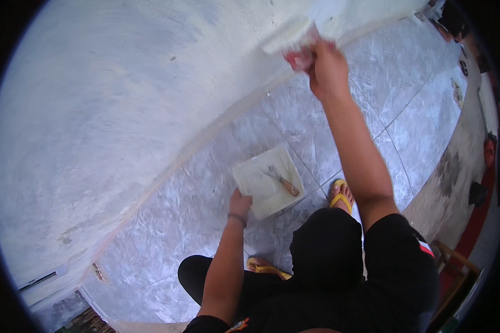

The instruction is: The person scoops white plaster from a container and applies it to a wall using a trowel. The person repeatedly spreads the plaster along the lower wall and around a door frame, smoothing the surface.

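Observation:
My right hand (329, 69) grips the red handle of a wide paint brush (300, 53). Its pale head lies at the lower part of the white wall, and motion blurs it, so its exact shape is hard to read. Down at the left, my left hand (240, 204) is closed on the near left rim of a square white tray (254, 173). A layer of whitish paint or plaster coats the tray. Inside it rests a putty knife (283, 181) with a wooden handle, its metal blade smeared white.
The wall (111, 111) fills the left and meets the grey tiled floor (216, 150) in a slanting line. My yellow-sandalled feet (341, 194) are close to the tray. At right stand a wooden piece of furniture (455, 258) and a red strip (480, 213).

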Available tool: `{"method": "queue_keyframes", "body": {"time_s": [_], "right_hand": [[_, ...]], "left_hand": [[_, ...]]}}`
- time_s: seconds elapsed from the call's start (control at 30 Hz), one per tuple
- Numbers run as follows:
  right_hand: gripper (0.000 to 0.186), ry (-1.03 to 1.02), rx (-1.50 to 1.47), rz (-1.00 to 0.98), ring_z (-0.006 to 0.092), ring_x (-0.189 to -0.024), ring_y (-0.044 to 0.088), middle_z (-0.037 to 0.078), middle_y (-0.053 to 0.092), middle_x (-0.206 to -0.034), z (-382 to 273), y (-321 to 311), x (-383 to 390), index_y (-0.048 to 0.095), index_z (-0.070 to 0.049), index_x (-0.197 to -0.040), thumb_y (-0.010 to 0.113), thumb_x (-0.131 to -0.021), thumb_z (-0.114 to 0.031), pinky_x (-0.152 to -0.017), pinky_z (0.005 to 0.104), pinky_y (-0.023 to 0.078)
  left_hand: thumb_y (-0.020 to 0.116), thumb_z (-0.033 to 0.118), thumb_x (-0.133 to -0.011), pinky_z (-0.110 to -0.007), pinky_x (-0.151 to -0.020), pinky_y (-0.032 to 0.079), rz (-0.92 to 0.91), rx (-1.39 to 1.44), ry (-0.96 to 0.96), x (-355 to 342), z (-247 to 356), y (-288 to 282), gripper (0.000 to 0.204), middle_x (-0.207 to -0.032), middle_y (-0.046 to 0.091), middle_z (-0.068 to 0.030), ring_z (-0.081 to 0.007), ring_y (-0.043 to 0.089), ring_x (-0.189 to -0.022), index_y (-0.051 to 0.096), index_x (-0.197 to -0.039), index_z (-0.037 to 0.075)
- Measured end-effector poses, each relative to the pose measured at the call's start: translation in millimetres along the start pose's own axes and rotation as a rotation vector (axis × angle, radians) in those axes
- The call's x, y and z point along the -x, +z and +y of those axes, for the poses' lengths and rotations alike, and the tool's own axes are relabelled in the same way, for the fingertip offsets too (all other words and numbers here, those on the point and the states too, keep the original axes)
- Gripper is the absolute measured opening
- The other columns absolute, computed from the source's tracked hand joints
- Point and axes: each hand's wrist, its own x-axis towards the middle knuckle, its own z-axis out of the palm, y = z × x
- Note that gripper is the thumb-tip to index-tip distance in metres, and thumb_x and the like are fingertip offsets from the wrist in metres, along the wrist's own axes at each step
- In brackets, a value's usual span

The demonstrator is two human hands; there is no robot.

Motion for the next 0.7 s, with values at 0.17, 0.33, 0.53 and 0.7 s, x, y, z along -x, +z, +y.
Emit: {"method": "queue_keyframes", "body": {"time_s": [0.17,0.33,0.53,0.7], "right_hand": [[0.029,0.443,0.085,0.264,0.0293,-0.079,0.068,0.02,0.064,-0.1,126.8,-56.3,-20.9,0.051,0.006,-0.116,0.047,-0.093,-0.012,-0.064,0.0395,0.06],[0.028,0.321,-0.008,0.144,0.0339,-0.081,0.068,0.021,0.062,-0.103,129.1,-33.9,-47.1,0.049,0.007,-0.116,0.045,-0.093,-0.009,-0.068,0.0442,0.062],[0.025,0.029,-0.074,-0.03,0.0346,-0.079,0.068,0.021,0.061,-0.096,5.5,33.0,-20.9,0.048,0.009,-0.109,0.047,-0.093,-0.009,-0.067,0.045,0.061],[0.028,-0.059,0.008,-0.004,0.0333,-0.087,0.066,0.02,0.061,-0.106,-17.9,32.5,14.3,0.048,0.009,-0.115,0.047,-0.091,-0.005,-0.073,0.0473,0.062]], "left_hand": [[0.055,0.003,-0.071,-0.033,-0.079,0.05,0.003,0.081,0.02,-1.9,-4.6,2.5,0.05,-0.102,0.069,-0.0138,-0.0232,0.065,-0.089,0.061,-0.12,-0.002],[0.055,0.002,-0.072,-0.033,-0.083,0.05,0.034,-0.026,0.01,0.8,-9.6,-0.1,0.05,-0.106,0.069,-0.0147,-0.0247,0.066,-0.096,0.06,-0.121,-0.003],[0.057,0.005,-0.075,-0.034,-0.087,0.05,-0.026,0.045,0.089,-1.2,-6.7,-0.8,0.051,-0.11,0.069,-0.0165,-0.0266,0.066,-0.1,0.057,-0.126,-0.003],[0.059,0.008,-0.076,-0.035,-0.088,0.05,0.026,-0.024,0.053,-3.9,-2.5,2.8,0.053,-0.11,0.069,-0.0177,-0.0286,0.066,-0.102,0.056,-0.128,-0.002]]}}
